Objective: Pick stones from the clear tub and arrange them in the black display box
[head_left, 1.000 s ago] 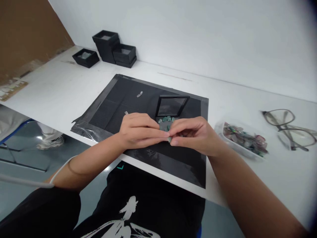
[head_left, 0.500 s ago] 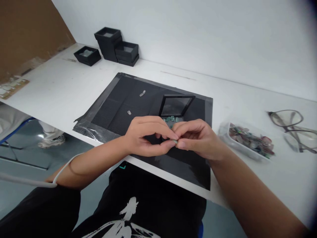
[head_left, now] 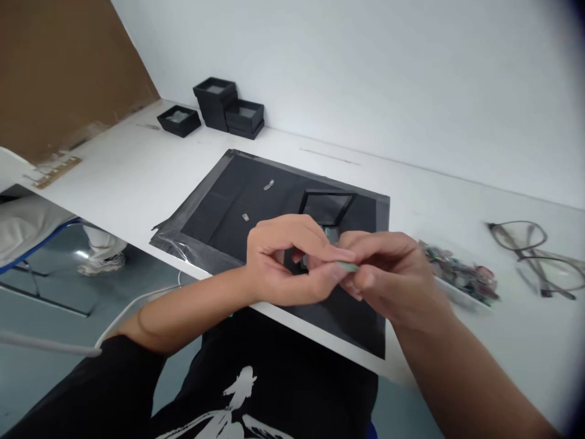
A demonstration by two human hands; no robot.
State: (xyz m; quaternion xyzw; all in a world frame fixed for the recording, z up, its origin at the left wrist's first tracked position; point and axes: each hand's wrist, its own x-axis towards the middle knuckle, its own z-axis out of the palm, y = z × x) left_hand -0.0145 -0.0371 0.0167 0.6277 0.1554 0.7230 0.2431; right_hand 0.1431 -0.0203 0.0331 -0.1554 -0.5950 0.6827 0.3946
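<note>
My left hand (head_left: 287,265) and my right hand (head_left: 393,274) meet fingertip to fingertip above the near part of a black mat (head_left: 256,207). Together they pinch a small flat greenish stone (head_left: 346,266). Just behind the hands an open black display box (head_left: 327,208) with a clear lid stands on the mat; its tray is mostly hidden by my fingers. Two small pale stones (head_left: 269,185) lie loose on the mat, farther back and to the left.
A clear tray of coloured stones (head_left: 461,272) sits right of the mat. Eyeglasses (head_left: 534,253) lie at the far right. Three black boxes (head_left: 223,110) stand at the back left by the wall. A brown board (head_left: 59,73) leans at left.
Both hands have lifted off the box and come toward me, still joined on the stone. The view has shifted, so the mat and boxes sit lower and more to the right.
</note>
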